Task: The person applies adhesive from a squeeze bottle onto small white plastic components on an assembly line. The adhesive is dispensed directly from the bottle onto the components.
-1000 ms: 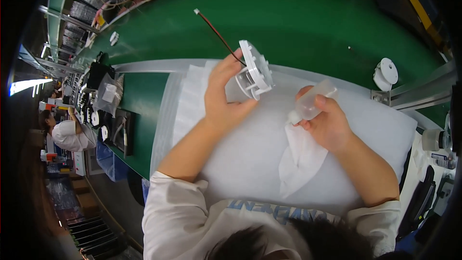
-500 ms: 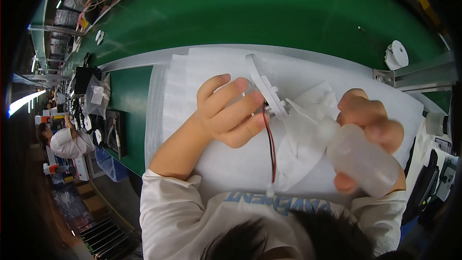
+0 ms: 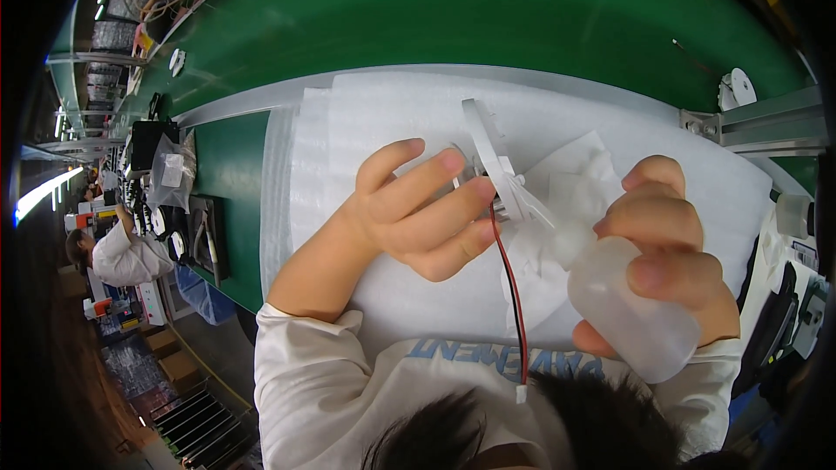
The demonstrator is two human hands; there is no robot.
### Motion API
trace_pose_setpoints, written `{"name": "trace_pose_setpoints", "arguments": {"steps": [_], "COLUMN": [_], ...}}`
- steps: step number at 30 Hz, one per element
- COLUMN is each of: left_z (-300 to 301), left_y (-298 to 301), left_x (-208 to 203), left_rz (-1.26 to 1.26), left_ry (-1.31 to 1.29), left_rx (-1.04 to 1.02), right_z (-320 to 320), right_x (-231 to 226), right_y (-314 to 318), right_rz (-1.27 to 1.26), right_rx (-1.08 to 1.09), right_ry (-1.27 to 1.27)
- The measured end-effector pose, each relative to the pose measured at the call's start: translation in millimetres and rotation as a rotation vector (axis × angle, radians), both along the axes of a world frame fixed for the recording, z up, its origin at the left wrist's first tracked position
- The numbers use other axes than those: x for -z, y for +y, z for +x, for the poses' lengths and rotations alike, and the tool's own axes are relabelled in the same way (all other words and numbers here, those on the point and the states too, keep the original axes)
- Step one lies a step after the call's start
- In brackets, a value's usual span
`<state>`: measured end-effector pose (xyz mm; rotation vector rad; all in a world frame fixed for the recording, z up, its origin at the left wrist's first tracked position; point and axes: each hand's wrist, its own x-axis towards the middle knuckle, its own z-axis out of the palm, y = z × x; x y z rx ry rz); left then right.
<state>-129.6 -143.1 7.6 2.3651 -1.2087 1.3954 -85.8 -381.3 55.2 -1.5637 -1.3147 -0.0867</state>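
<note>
My left hand (image 3: 427,204) is closed round a white plastic part (image 3: 489,161) that stands tilted, its thin edge toward me. From it hangs a pair of red and black wires (image 3: 512,300) ending in a small white connector (image 3: 521,393). In my right hand (image 3: 666,239) is a translucent squeeze bottle (image 3: 636,313) with a pointed nozzle (image 3: 537,207). The nozzle's tip is at the white part, near my left fingertips; whether it touches cannot be made out. A crumpled white cloth or paper (image 3: 575,178) lies behind the bottle on the white foam sheet (image 3: 374,113).
Beyond a metal rail runs a green belt (image 3: 418,9) with round white parts (image 3: 738,87) on it. To the left are a plastic bag (image 3: 172,174) and a black tray (image 3: 207,239); farther off a person (image 3: 126,257) sits. A clear container (image 3: 792,216) stands at right.
The bottle has moved left, bringing its nozzle to the white part. My left hand has shifted slightly right with the part, and the wires have swung toward the right.
</note>
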Motion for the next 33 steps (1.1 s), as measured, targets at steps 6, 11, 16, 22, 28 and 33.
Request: {"name": "trace_pose_setpoints", "arguments": {"steps": [6,11,16,22,28,33], "left_z": [-2.7,-0.5,-0.1,-0.6,-1.5,1.5], "left_y": [1.1,0.1,1.1,-0.1,-3.9,-2.2], "left_x": [0.8,-0.7,1.3,0.4,2.2,1.5], "left_rz": [0.011,0.011,0.011,0.014,-0.059,-0.082], "left_ry": [0.032,0.039,0.022,0.024,0.050,0.077], "left_rx": [-0.021,-0.018,-0.022,-0.028,-0.063,-0.064], "right_z": [0.5,-2.3,-2.3,-3.2,-4.8,-4.4], "right_x": [1.6,10.8,12.4,13.8,13.5,17.0], "right_y": [1.7,13.2,13.7,16.2,12.1,16.3], "right_rz": [-0.024,0.221,0.203,0.251,0.221,0.271], "right_rx": [0.008,0.161,0.169,0.191,0.169,0.194], "right_ry": [-0.001,-0.064,-0.088,-0.110,-0.074,-0.113]}}
